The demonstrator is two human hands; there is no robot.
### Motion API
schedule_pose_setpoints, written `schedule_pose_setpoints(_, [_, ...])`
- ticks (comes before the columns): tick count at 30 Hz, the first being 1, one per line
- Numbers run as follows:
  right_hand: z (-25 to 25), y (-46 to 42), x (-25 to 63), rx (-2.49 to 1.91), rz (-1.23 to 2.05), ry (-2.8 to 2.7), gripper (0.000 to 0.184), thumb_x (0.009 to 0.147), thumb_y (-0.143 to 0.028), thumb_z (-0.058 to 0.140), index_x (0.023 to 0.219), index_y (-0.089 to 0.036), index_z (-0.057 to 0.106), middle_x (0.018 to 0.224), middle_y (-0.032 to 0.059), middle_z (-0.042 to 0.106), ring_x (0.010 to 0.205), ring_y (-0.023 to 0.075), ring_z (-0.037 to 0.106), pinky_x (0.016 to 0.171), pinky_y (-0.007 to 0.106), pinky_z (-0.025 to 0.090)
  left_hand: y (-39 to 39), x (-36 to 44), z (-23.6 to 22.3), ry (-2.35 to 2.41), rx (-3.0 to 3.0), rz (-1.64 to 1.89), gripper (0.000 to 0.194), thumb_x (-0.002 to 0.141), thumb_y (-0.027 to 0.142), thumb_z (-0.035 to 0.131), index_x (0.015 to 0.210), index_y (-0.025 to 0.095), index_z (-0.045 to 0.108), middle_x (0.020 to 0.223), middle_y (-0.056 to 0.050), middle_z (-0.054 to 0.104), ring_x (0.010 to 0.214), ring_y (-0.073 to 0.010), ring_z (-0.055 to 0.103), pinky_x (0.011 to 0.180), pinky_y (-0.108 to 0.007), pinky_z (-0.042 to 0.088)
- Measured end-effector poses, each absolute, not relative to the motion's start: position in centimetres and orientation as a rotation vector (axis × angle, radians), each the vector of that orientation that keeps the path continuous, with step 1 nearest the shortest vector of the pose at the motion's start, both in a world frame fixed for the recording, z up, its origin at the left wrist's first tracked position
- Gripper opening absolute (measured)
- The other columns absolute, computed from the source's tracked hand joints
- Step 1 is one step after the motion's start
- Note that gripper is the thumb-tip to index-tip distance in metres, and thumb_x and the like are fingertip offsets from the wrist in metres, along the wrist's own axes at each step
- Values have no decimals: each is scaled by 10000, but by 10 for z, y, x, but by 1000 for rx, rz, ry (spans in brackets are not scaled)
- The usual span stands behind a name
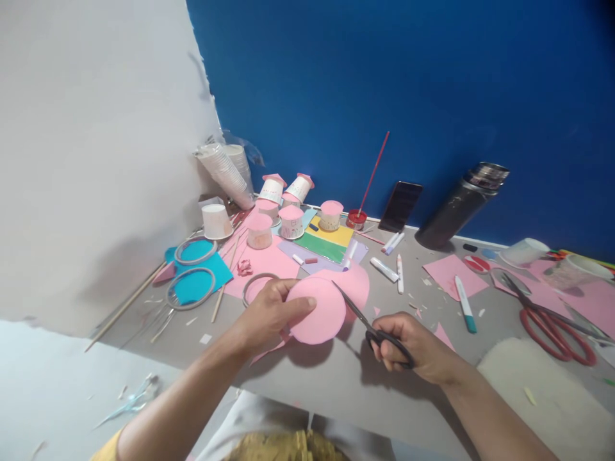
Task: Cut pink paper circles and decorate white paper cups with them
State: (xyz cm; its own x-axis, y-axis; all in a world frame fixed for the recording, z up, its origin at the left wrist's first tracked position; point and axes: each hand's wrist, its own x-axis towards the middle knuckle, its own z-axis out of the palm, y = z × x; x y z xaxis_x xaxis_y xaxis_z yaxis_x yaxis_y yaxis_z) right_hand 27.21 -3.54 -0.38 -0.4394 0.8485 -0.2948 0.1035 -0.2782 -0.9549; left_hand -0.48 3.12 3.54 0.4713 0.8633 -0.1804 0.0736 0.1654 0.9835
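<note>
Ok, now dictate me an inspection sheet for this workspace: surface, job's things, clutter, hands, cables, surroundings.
Surface: grey tabletop, strewn with small paper scraps.
Job's things: round pink paper disc and metal scissors with black handles, both in hand.
Clutter: metal scissors with red handles lying at the right; upside-down white paper cup at the left.
Hands: left hand grips the disc; right hand holds the black-handled scissors.
Cables: nothing seen.
Surroundings: plain blue wall behind, white wall at the left.
</note>
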Motion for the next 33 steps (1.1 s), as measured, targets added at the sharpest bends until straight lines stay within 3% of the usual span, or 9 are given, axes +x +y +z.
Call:
schedule_pose_setpoints(10, [-3,-36,273,-1205,1795,-1426,650,656,-765,797,698,-140,621,539,-21,542,471,62,368,449,205,225,33,-7,33,951,1346,675,321,763,427,751,802,108,734,673,-46,641,575,-134,533,507,-235,405])
schedule_pose_setpoints(19, [0,-35,272,-1203,1781,-1473,642,662,-757,799,682,-139,626,543,-19,551,476,62,382,452,203,245,41,-13,33,940,1473,599,251,797,363,723,720,127,694,641,-8,602,571,-111,515,490,-205,372])
schedule_pose_setpoints(33, [-6,-35,273,-1204,1808,-1466,630,657,-745,810,694,-136,652,548,-12,574,475,66,401,446,202,246,44,-19,35,882,1483,491,213,817,332,706,748,130,719,605,11,581,541,-97,498,464,-191,343])
